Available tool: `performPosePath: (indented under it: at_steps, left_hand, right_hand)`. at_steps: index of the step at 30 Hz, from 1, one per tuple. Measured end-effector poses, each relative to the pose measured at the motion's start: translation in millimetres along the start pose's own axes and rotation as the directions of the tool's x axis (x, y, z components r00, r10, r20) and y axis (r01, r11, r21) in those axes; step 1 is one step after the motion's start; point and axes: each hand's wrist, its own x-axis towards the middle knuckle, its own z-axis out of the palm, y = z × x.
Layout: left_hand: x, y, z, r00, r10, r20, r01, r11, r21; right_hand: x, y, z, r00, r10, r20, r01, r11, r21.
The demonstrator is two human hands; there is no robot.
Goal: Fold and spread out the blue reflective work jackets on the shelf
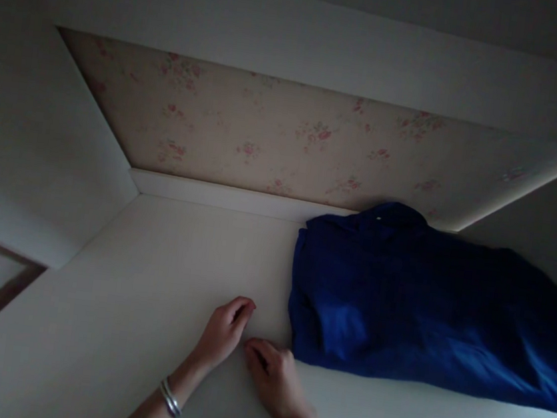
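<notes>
My left hand, with silver bangles at the wrist, is held over the white surface with its fingers curled in. Close to its right, my right hand is curled too, its fingertips turned toward the left one. A narrow gap separates the two hands, and I see nothing in either. A dark blue, slightly shiny garment lies folded on the surface to the right. Its lower left corner comes right up to my right hand; whether they touch I cannot tell.
Behind the surface runs a low white ledge below a flower-patterned panel. White side panels stand at left and right, with a beam across the top. A small reddish patch shows at the right edge, too little to identify.
</notes>
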Motion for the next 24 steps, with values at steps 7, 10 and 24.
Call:
performPosePath:
  at_steps: [7,10,24]
  left_hand:
    - [-11,1,11,0.99,0.123,0.071,-0.135,0.968,0.213]
    - [-11,2,13,0.986,0.146,0.078,-0.162,0.943,0.289]
    - [-14,3,12,0.979,0.193,0.072,-0.206,0.901,0.382]
  right_hand:
    - [0,0,-2,0.999,-0.007,-0.054,0.007,1.0,-0.013]
    - [-2,2,0,0.998,-0.018,-0.059,0.016,0.999,-0.04]
    - [-3,4,3,0.995,-0.054,-0.079,0.048,0.996,-0.069]
